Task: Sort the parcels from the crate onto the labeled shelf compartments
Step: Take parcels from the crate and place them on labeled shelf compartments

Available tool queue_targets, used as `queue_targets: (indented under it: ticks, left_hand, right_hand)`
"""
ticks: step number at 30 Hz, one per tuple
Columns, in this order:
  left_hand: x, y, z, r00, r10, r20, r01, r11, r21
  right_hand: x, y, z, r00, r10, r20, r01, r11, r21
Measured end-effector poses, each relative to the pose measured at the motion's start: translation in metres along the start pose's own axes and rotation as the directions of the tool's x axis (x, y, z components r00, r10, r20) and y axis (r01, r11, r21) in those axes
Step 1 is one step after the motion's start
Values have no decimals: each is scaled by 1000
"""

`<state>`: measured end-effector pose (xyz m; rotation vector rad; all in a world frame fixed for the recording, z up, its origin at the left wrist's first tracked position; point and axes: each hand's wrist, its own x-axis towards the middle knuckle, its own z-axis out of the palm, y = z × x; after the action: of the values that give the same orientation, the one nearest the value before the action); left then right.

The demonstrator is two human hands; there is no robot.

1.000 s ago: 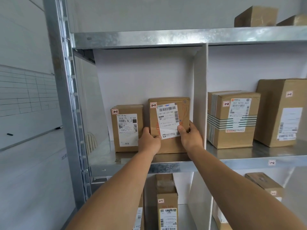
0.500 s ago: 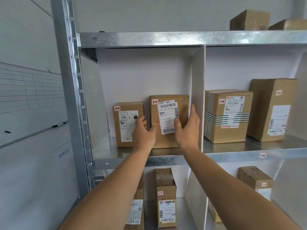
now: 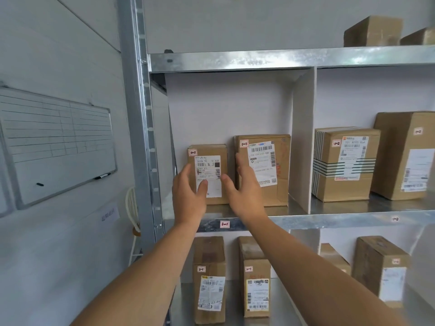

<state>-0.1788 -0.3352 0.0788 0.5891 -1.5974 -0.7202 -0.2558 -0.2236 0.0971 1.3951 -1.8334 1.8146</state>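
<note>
I have one view only: a wide-angle camera worn on the head. It faces forward, roughly level, near the grey galvanised steel shelf rack (image 3: 259,61); the white ruled wall whiteboard (image 3: 58,147) occupies its left margin.

Ten brown cardboard parcels (image 3: 263,170) stand on the grey metal shelving (image 3: 235,61): two just beyond the left hand (image 3: 188,198) and right hand (image 3: 244,196), two further right, four below the forearms, and apparently two above, the farthest being cut off. One white ruled whiteboard (image 3: 58,142) hangs left of the hands, carrying one black marker (image 3: 102,176).
</note>
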Motion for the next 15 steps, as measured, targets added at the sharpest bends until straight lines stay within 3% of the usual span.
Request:
queue_targets:
  ticks: [5,15]
  left_hand:
    - [7,-8,-15,999,9,39,-10,1000,26]
    - [20,-22,-11,968,-183,169,184,983,7]
  right_hand:
    - [-3,-4,16,995,77,60,-75,997,-35]
    - [12,17,33,967,234,102,-231,972,-43]
